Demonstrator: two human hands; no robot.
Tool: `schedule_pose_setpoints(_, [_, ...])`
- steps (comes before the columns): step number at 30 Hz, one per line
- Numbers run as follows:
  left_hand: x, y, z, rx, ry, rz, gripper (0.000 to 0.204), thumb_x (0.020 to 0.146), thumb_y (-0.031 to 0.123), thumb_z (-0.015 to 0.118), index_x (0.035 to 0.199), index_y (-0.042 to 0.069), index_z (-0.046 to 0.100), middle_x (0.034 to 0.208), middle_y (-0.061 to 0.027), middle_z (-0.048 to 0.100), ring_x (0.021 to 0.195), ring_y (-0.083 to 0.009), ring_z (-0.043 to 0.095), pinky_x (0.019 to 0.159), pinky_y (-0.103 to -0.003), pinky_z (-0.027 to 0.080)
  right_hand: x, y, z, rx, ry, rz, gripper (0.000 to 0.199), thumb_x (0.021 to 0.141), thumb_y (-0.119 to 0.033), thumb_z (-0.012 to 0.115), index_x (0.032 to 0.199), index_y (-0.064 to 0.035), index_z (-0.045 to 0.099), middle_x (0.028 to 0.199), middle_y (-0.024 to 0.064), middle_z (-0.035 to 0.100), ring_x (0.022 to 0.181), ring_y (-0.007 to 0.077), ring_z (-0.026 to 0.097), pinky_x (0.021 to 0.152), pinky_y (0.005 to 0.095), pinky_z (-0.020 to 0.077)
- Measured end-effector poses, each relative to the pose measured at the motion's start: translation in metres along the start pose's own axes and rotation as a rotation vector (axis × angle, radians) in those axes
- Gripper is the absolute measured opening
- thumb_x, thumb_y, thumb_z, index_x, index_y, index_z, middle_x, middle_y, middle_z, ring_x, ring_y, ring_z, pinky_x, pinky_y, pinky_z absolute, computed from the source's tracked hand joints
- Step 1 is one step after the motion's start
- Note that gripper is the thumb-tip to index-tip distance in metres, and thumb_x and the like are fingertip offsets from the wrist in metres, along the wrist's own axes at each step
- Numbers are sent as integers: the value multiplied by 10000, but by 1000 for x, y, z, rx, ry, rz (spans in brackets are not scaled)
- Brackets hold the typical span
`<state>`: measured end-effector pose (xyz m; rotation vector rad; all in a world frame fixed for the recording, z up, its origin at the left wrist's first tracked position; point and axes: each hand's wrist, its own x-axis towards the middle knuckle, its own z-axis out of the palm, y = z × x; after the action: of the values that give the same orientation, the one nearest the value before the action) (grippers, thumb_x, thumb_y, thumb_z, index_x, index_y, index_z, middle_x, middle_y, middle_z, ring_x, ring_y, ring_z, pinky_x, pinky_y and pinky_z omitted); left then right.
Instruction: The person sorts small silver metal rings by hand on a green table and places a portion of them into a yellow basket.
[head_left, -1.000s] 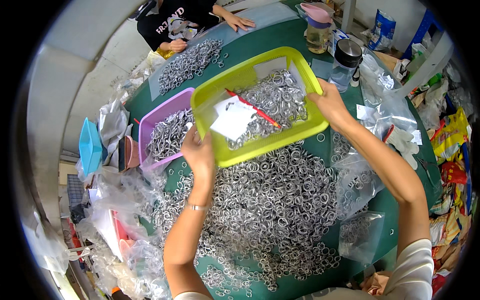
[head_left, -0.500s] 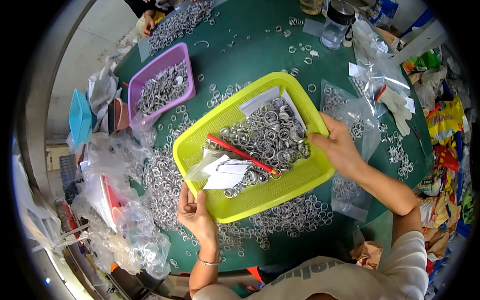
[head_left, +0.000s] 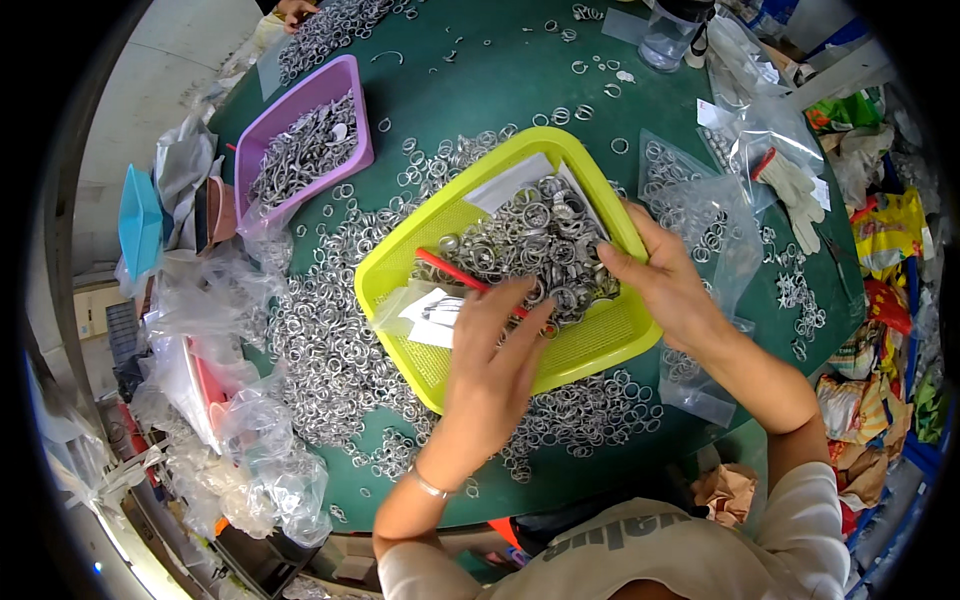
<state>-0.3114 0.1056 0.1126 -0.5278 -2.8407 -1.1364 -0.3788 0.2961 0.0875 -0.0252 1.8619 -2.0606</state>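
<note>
Fingers (head_left: 497, 318) at one red pencil (head_left: 450, 269), one basket (head_left: 620, 322)

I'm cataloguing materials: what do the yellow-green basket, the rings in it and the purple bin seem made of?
Yellow-green basket: probably molded plastic, slightly glossy, with fine perforations in its walls.
Rings: likely metal, silvery and shiny, with bright glints; exact metal unclear.
Purple bin: probably plastic too, smooth, with even color.

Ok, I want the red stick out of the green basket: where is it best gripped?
Probably pinch the red stick near its upper-left end, coming from above left: it is slim, and that end shows bare, while the left hand covers part of its lower half.
</note>
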Motion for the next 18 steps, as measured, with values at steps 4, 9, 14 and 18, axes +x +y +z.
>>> schedule_pose_setpoints(4, [45, 2, 26, 100, -108, 19, 397, 679, 104, 719, 1050, 47, 590, 1189, -142, 493, 1123, -337, 447, 978, -447, 346, 0, -5, 0, 94, 6, 100, 410, 901, -66, 516, 1295, -3, 419, 1198, 57, 447, 1122, 134, 420, 954, 259, 340])
schedule_pose_setpoints(9, [56, -7, 46, 405, -77, 254, 399, 657, 145, 714, 1033, 79, 595, 1242, -120, 438, 1172, -354, 387, 923, -508, 358, 1, -4, 1, 146, 38, 127, 438, 901, -75, 519, 1312, -9, 384, 1220, 68, 425, 1144, 147, 409, 970, 277, 338])
schedule_pose_setpoints(14, [29, -16, 28, 412, -165, 218, 335, 656, 84, 652, 986, 73, 595, 1169, -118, 490, 1111, -338, 446, 881, -462, 401, 1, -3, 2, 209, 41, 124, 438, 914, -110, 522, 1310, -22, 359, 1173, 69, 465, 1095, 134, 450, 944, 274, 366])
schedule_pose_setpoints(18, [10, -31, 13, 411, -161, 83, 318, 673, 53, 596, 991, 54, 593, 1129, -110, 505, 1073, -320, 462, 852, -420, 405, -1, -6, 4, 213, 38, 142, 427, 919, -124, 524, 1301, -24, 360, 1138, 65, 486, 1042, 118, 471, 913, 268, 385])
